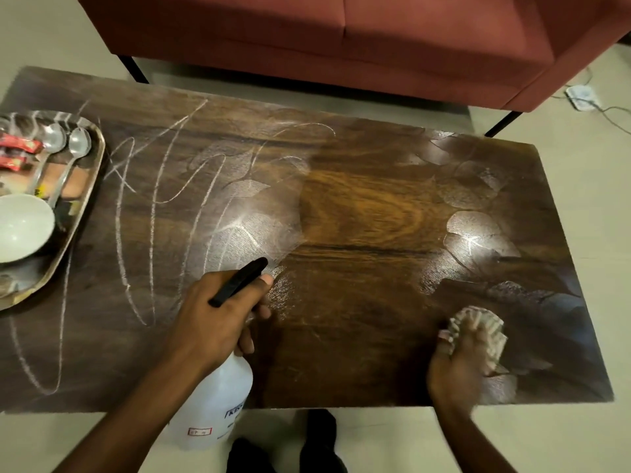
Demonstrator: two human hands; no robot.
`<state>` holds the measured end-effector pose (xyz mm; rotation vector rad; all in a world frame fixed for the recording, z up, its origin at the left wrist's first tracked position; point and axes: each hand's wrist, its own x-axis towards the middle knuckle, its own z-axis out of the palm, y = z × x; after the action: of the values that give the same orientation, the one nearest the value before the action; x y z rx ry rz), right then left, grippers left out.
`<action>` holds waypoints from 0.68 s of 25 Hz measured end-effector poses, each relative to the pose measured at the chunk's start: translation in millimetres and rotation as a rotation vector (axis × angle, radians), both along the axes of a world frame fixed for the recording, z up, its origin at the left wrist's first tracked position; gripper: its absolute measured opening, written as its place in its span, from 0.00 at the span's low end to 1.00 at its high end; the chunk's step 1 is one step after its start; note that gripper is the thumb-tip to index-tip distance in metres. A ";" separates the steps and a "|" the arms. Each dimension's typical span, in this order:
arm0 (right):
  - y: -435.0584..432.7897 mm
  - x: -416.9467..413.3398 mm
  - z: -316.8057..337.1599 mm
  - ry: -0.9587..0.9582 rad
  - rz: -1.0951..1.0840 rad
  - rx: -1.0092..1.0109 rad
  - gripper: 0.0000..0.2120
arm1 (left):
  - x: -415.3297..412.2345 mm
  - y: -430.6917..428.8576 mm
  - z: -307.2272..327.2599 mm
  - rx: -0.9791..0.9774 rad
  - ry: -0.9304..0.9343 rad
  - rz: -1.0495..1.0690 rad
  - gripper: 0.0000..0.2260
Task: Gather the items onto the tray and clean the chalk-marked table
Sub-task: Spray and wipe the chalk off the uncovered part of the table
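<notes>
Nearest you, your left hand point(218, 312) grips the white spray bottle point(218, 401) over the near edge of the surface point(358, 206). Its fingers point(264, 307) curl round the neck under the black trigger head point(239, 281). At the near right, your right hand point(457, 367), blurred, holds a crumpled cloth point(485, 331) against the surface, fingers bunched into it. The middle is dark wood with glossy smeared patches on either side. White chalk marks point(153, 199) loop across the left half. At the left edge, the tray point(90, 184) carries a white bowl point(24, 227), two spoons point(76, 145) and red packets point(18, 145). Beyond the far edge stands a red sofa point(341, 35).
</notes>
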<state>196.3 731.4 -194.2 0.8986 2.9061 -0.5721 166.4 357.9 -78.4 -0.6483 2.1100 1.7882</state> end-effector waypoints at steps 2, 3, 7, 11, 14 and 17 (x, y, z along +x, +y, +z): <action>-77.2 -16.9 1.0 -0.002 0.346 -0.031 0.31 | -5.2 -3.6 -4.1 -0.005 -0.011 0.002 0.14; -114.1 -25.7 3.7 -0.018 0.555 -0.054 0.32 | -8.0 -6.2 -5.4 -0.009 -0.014 0.004 0.13; -189.2 -84.4 12.7 -0.099 1.367 -0.035 0.32 | -32.9 -20.6 -6.8 -0.057 -0.009 0.041 0.13; -140.6 -186.0 12.2 -0.128 1.118 0.063 0.33 | -75.6 -27.0 4.3 -0.070 0.041 0.131 0.11; -102.3 -244.9 18.1 -0.131 0.717 0.029 0.32 | -116.1 -26.1 13.7 -0.090 0.110 0.184 0.13; -117.0 -255.3 19.1 -0.105 0.594 -0.011 0.32 | -161.5 -20.2 16.4 -0.111 0.126 0.207 0.15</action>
<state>-59.0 614.3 -175.0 0.0353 2.8502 -0.4653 4.9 337.7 -62.0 -0.8309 2.3139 1.8727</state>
